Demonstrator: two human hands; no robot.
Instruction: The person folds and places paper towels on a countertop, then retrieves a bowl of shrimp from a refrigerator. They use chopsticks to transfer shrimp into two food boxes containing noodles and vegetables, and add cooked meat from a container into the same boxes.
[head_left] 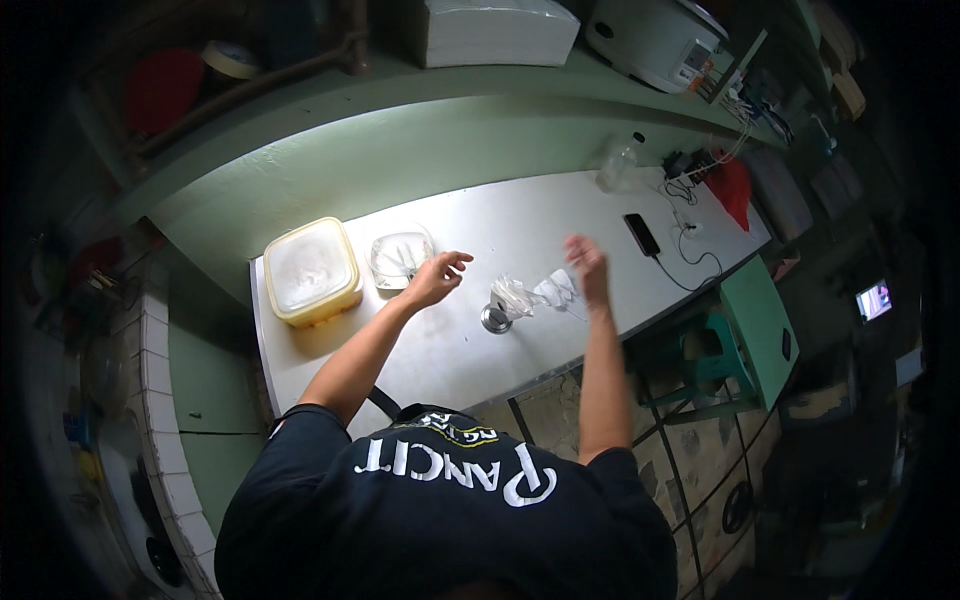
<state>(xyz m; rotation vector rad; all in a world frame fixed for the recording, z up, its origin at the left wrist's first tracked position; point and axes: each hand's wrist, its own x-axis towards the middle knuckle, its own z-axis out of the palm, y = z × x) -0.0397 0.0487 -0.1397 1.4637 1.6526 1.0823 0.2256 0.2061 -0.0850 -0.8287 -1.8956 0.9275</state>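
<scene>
My left hand (436, 281) hovers just right of a square patterned plate (385, 277), its fingers loosely bent and apart, with nothing seen in them. Light-coloured utensils (404, 252) lie on that plate. My right hand (590, 268) is raised over the table and smeared by motion, so its fingers cannot be read. Beside it lies a white packet or folded wrap (557, 289), too blurred to name exactly. Between my hands is a crumpled clear plastic bag (514, 296). A small round metal container (495, 319) stands at the bag's near side.
A lidded yellowish tub (312, 270) stands on the white table (440, 355) at the left. Farther right are a clear bottle (618, 165), a phone (641, 234) on a cable and a red bag (730, 190). A green stool (715, 355) stands past the table's edge.
</scene>
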